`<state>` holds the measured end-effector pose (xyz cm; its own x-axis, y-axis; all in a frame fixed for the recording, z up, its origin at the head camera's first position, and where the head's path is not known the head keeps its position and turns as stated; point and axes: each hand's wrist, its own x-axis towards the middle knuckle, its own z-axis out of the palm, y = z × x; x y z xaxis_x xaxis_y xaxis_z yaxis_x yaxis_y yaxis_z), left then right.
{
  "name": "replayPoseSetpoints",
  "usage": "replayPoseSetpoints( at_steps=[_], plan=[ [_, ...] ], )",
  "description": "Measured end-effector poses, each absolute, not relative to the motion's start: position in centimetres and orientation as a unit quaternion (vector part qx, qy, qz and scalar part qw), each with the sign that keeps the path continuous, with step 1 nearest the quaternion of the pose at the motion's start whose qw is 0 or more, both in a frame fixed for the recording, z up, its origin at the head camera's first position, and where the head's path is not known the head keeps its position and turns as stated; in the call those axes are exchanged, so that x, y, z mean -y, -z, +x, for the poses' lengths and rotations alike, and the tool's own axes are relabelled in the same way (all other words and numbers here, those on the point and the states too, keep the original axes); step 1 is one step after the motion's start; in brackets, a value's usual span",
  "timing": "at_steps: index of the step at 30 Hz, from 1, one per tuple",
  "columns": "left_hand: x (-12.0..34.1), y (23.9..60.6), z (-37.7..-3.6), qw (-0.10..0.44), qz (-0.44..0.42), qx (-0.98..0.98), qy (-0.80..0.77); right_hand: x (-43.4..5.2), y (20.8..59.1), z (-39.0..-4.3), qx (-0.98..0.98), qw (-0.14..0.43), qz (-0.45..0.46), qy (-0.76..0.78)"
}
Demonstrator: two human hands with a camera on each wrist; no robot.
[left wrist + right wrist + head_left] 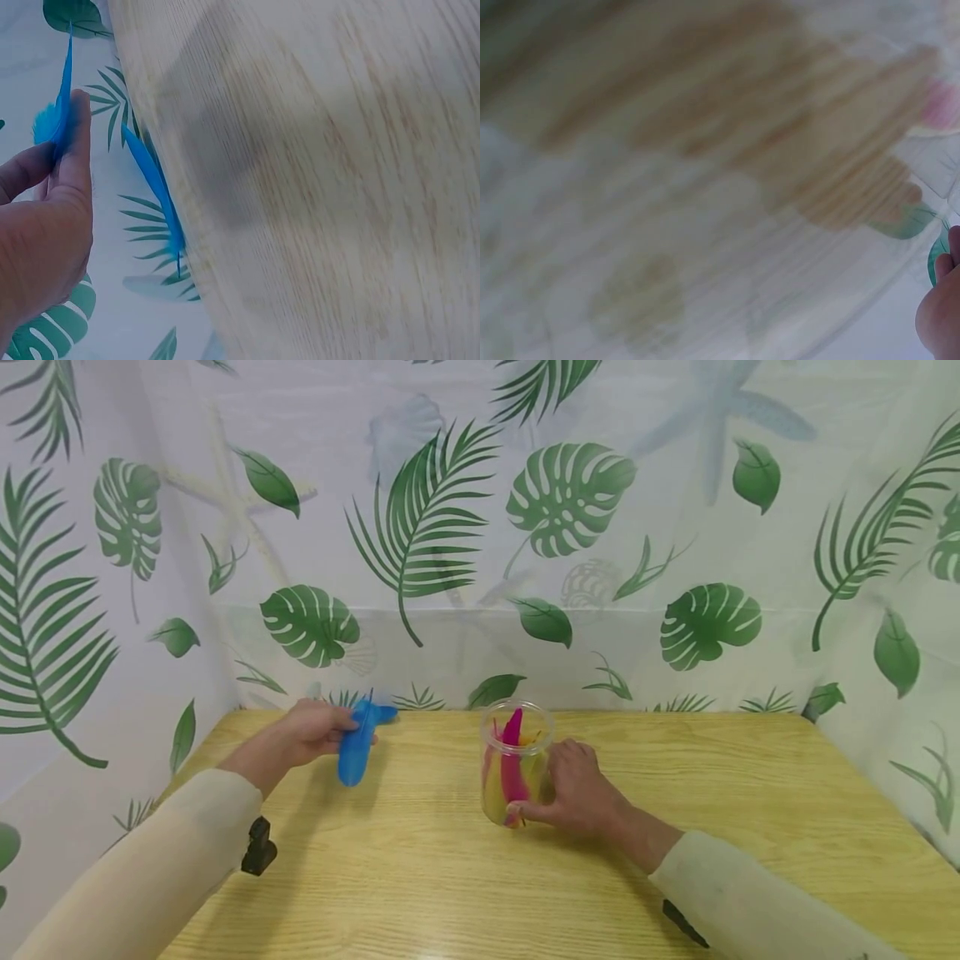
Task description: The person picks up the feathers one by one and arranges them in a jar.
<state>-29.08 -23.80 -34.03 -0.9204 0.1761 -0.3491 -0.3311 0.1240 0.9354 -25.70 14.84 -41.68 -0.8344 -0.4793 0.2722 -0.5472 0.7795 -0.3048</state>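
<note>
Left hand (311,735): grip pinched blue feathers (358,745) between thumb and fingers, held just above the tabletop (420,877) near its far left corner. Right hand (581,793): fingers curled around a clear jar (514,764) standing upright mid-tabletop, pink and yellow feathers (512,768) inside.

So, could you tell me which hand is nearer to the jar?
The right hand: it grips the jar from the side. The left hand is well off to the jar's left, pinching a blue feather.
</note>
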Motion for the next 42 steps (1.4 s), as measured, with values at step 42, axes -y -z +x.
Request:
replayPoseSetpoints(
  at_steps=[42],
  plan=[
    [20.3, 33.9, -29.0, 0.212, -0.011, -0.733, -0.646, -14.7, 41.2, -25.4, 0.944, 0.083, 0.265, -0.177]
  ],
)
